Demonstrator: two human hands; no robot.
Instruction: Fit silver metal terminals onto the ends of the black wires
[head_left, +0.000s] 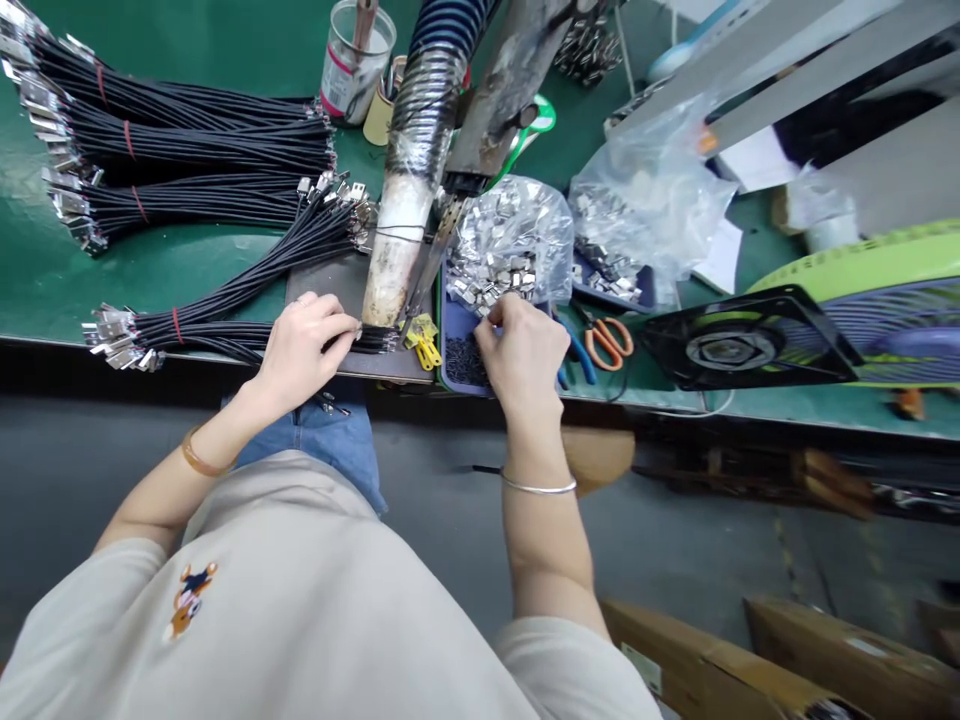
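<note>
Left hand [306, 345]: mine, nine o'clock, over black cables [225, 333], perhaps steadying them; fingers curled, whether pinching one I cannot tell. Right hand [525, 350]: mine, fingertips bunched over the blue tray [460, 322], its grip's contents hidden. Metal shells [511, 273]: boxy, shiny, at that hand's twelve o'clock, presumably for easy reach. Cables: slender, smooth; red band [177, 325] likely keeping one bundle together.

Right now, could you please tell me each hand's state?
Left hand: curled by the black cables; grip unclear.
Right hand: curled over the tray; grip unclear.
</note>
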